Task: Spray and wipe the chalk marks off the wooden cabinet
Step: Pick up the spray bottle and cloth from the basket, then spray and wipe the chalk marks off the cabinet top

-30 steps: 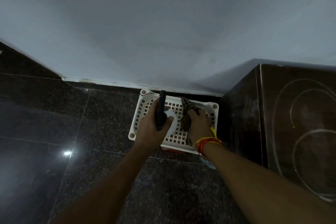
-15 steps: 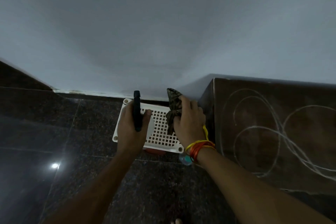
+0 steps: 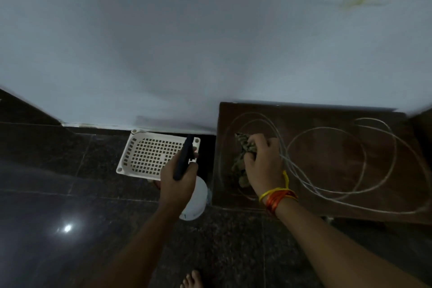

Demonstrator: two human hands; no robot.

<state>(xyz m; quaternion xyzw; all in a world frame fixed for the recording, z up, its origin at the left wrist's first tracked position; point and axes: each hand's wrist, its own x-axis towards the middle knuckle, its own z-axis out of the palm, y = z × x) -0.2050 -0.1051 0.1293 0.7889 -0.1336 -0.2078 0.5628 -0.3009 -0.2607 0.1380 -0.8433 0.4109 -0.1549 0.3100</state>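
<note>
The dark wooden cabinet (image 3: pixel 327 201) stands against the wall at the right, its top covered in looping white chalk marks (image 3: pixel 346 156). My right hand (image 3: pixel 263 163) grips a patterned brown cloth (image 3: pixel 243 161) over the left part of that top. My left hand (image 3: pixel 178 179) holds a white spray bottle (image 3: pixel 196 201) by its dark trigger head (image 3: pixel 184 158), just left of the cabinet's edge and above the floor.
A white perforated plastic basket (image 3: pixel 131 147) sits on the dark polished floor (image 3: pixel 58 194) beside the cabinet, against the pale wall (image 3: pixel 187 42). Toes of a bare foot (image 3: pixel 192 279) show at the bottom edge.
Both hands lifted out of the basket and moved right. The right hand carried the cloth onto the cabinet top; the left hand brought the spray bottle beside the cabinet. The view swung right.
</note>
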